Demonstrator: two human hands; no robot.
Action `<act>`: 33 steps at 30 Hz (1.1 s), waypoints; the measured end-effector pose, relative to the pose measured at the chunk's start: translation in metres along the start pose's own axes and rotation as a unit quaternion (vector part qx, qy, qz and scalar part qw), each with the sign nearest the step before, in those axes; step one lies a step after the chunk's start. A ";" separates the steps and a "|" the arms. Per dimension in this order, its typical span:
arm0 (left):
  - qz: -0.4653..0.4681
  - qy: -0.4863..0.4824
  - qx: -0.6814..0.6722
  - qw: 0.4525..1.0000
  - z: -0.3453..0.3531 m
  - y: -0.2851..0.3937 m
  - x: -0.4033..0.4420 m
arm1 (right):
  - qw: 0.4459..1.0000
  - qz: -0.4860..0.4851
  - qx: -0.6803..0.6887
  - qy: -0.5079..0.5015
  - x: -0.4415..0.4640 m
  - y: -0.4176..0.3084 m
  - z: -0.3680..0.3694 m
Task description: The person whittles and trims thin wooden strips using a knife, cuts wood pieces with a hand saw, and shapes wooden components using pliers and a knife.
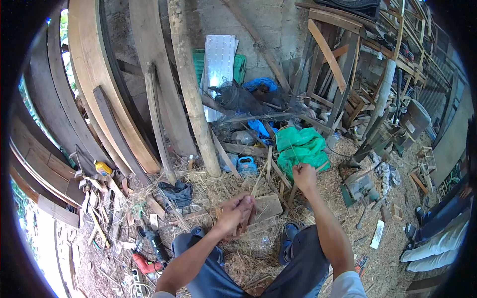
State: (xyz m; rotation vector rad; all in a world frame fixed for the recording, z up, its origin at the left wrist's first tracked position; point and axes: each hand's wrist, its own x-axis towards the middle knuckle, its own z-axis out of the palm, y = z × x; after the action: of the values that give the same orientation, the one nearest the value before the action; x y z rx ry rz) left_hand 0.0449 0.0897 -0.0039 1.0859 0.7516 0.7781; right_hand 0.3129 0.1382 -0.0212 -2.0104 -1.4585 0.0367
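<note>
My left hand (236, 213) is closed in front of my knees, over the straw-strewn ground. What its fingers hold is too small to make out. Just beside it lies a wooden block (268, 207), with some brown wood pieces below the fingers. Further forward and to the right, my right hand (304, 176) is pinched, its contents also unclear. Behind that hand sits a crumpled green plastic bag (300, 146). Dry straw (208, 188) covers the floor around both hands.
Tall planks (112, 94) and a round pole (191, 89) lean at the left and centre. A red power drill (145, 264), an angle grinder (156, 243) and a yellow bottle (103, 168) lie left. At right are a green metal machine (360, 188) and another person's legs (439, 243).
</note>
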 end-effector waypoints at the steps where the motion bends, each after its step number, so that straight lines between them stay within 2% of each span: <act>1: 0.000 0.002 -0.002 1.000 -0.001 0.002 0.001 | 0.995 0.027 0.073 -0.060 -0.003 -0.001 -0.003; 2: -0.013 0.002 -0.013 1.000 0.000 0.005 0.001 | 0.995 0.025 0.072 -0.061 -0.003 0.002 0.003; 4: -0.027 0.001 -0.022 0.999 0.001 0.007 0.002 | 0.983 -0.053 0.171 -0.031 -0.003 0.000 0.010; 5: -0.030 -0.003 -0.004 1.000 0.002 0.006 0.003 | 0.984 -0.052 0.170 -0.029 -0.004 -0.004 0.007; 6: -0.033 -0.006 0.015 0.999 0.003 0.007 0.004 | 0.949 0.001 0.297 -0.104 -0.004 -0.009 0.004; 7: -0.032 -0.007 0.017 0.999 0.004 0.008 0.004 | 0.890 0.053 0.417 -0.177 -0.007 -0.022 -0.005; 8: -0.035 -0.003 0.020 0.999 0.007 0.010 0.003 | 0.890 0.052 0.418 -0.175 -0.011 -0.035 -0.013; 10: -0.036 -0.002 0.023 0.999 0.011 0.010 0.004 | 0.812 0.086 0.538 -0.211 -0.019 -0.062 -0.029; 15: -0.089 -0.028 -0.024 0.995 0.023 0.006 -0.002 | 0.796 0.061 0.549 -0.247 -0.027 -0.070 -0.030; 18: -0.058 -0.011 -0.044 0.997 0.033 0.026 -0.010 | 0.782 0.079 0.542 -0.298 -0.035 -0.074 -0.043; 22: -0.061 0.001 -0.044 0.997 0.034 0.035 -0.017 | 0.773 0.062 0.538 -0.329 -0.059 -0.087 -0.050; 24: -0.072 -0.001 -0.067 0.995 0.031 0.039 -0.028 | 0.792 0.067 0.557 -0.239 -0.072 -0.096 -0.054; 25: -0.073 0.008 -0.067 0.995 0.028 0.036 -0.035 | 0.796 0.028 0.571 -0.201 -0.076 -0.087 -0.039; 26: -0.072 0.007 -0.092 0.993 0.023 0.032 -0.042 | 0.792 0.029 0.573 -0.208 -0.082 -0.079 -0.028; 28: -0.067 0.006 -0.120 0.990 0.020 0.028 -0.053 | 0.891 -0.101 0.417 -0.149 -0.086 -0.066 -0.017; 29: -0.056 0.031 -0.125 0.990 0.020 0.027 -0.059 | 0.918 -0.143 0.348 -0.122 -0.091 -0.085 -0.044; 30: -0.045 0.056 -0.129 0.989 0.021 0.026 -0.065 | 0.918 -0.144 0.347 -0.125 -0.095 -0.089 -0.051; 32: -0.054 0.074 -0.128 0.988 0.024 0.021 -0.075 | 0.943 -0.192 0.207 -0.174 -0.104 -0.091 -0.058; 33: -0.066 0.089 -0.123 0.986 0.026 0.018 -0.080 | 0.943 -0.193 0.205 -0.177 -0.112 -0.091 -0.054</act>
State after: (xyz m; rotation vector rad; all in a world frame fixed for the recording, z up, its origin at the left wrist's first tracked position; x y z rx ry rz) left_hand 0.0219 0.0150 0.0323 0.7442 0.8445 0.8383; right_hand 0.2147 0.0319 0.0305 -1.4046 -1.8658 0.5156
